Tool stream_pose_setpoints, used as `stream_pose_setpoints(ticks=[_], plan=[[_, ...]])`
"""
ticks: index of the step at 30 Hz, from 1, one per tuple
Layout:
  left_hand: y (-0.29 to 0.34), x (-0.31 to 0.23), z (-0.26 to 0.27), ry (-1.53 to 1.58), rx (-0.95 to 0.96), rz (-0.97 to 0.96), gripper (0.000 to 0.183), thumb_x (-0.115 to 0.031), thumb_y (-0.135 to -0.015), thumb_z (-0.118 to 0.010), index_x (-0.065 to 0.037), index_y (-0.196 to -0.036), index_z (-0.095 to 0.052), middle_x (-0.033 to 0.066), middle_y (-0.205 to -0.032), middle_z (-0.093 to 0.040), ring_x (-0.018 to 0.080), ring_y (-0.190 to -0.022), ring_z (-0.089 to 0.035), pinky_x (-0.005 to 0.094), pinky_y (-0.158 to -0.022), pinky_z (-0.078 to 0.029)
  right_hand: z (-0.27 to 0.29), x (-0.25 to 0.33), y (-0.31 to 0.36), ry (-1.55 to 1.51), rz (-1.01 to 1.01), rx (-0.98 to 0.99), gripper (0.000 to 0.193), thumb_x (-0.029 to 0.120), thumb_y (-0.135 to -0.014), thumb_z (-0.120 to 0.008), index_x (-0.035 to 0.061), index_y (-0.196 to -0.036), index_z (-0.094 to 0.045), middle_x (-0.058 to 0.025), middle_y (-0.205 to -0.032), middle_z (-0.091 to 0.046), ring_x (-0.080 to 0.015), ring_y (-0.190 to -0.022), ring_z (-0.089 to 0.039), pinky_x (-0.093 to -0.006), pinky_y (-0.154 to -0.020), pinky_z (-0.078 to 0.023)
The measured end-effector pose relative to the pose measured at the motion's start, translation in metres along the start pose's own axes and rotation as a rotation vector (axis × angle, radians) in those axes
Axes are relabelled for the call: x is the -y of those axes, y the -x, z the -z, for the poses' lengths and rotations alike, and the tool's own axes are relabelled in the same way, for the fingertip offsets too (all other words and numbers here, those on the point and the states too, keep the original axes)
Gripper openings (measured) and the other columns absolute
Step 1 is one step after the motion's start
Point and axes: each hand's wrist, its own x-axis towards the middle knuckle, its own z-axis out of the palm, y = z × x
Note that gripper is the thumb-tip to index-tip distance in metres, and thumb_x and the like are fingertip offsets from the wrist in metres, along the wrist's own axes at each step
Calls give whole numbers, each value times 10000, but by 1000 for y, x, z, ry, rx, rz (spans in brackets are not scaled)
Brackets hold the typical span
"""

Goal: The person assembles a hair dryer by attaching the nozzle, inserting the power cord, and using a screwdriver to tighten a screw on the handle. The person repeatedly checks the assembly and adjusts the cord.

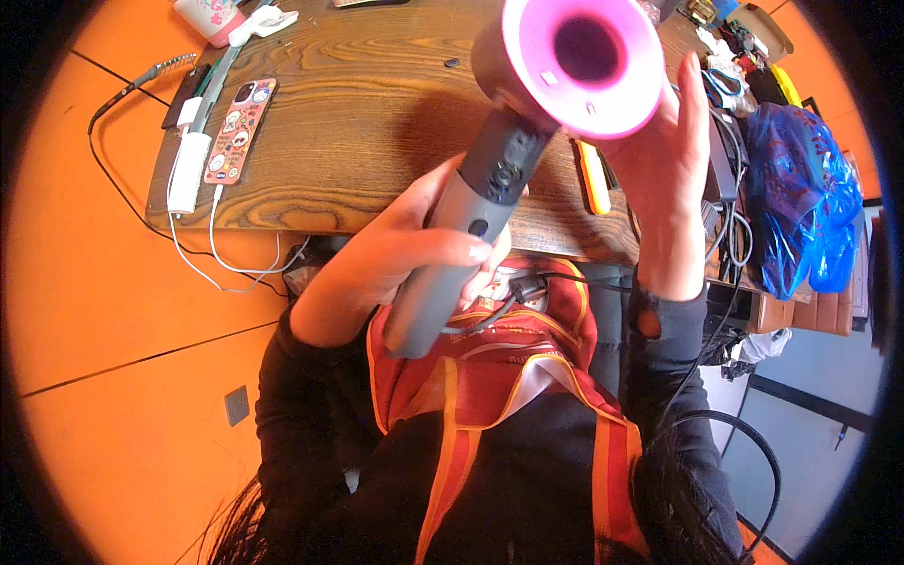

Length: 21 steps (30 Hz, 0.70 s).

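Note:
A hair dryer [450, 254] with a grey handle, a black control section and a bright pink round head [527, 47] is held up at a tilt over the table's front edge. My left hand [386, 250] is wrapped round the grey handle, its thumb lying across the front near a dark oval button. At the right side of the pink head is my right hand [670, 174], one finger stretched upward. Its other fingers are partly hidden behind the head and seem to hold it. A dark cord with a thick plug-like piece [529, 287] hangs near the handle's lower part.
On the brown wooden table [358, 122], a phone in a sticker-covered case [242, 132] and a white power strip [190, 174] lie left. An orange-yellow tool [593, 177] lies near the front edge. Cables and a blue plastic bag [800, 193] crowd the right side.

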Motion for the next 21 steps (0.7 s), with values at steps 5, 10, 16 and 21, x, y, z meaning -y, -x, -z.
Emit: stream_pose_setpoints(ticks=[5,10,16,21], plan=[[-20,6,0,67,-12,-269,477,-170,-789,-597,-65,-1183,-350,96,-800,-515,156,-599,-547,279,-537,-460,-18,-18,53,312,27,-4,468,323,-893,-505,30,-1244,-404,-134,-1082,-531,-211,-1003,-547,-349,-810,-492],[-44,9,6,-217,-83,-481,687,-485,-830,-542,-39,-1278,-274,108,-857,-499,185,-790,-546,305,-699,-462,-34,-37,90,151,-404,274,312,106,-850,-592,10,-1125,-477,-20,-886,-566,-75,-764,-546,-218,-681,-450],[-54,0,8,-101,-138,-556,508,-441,-914,-390,-11,-1184,-401,147,-1006,-562,206,-942,-553,313,-803,-452,-36,-51,90,102,-452,277,377,80,-798,-666,11,-1117,-476,35,-846,-507,-35,-702,-477,-181,-621,-407],[-60,-19,20,-64,-30,-520,587,-482,-945,-175,-2,-1190,-408,146,-1006,-545,238,-886,-570,347,-806,-457,-39,-51,94,155,-414,249,400,76,-782,-683,3,-1116,-476,25,-870,-506,-49,-773,-481,-201,-700,-406]])
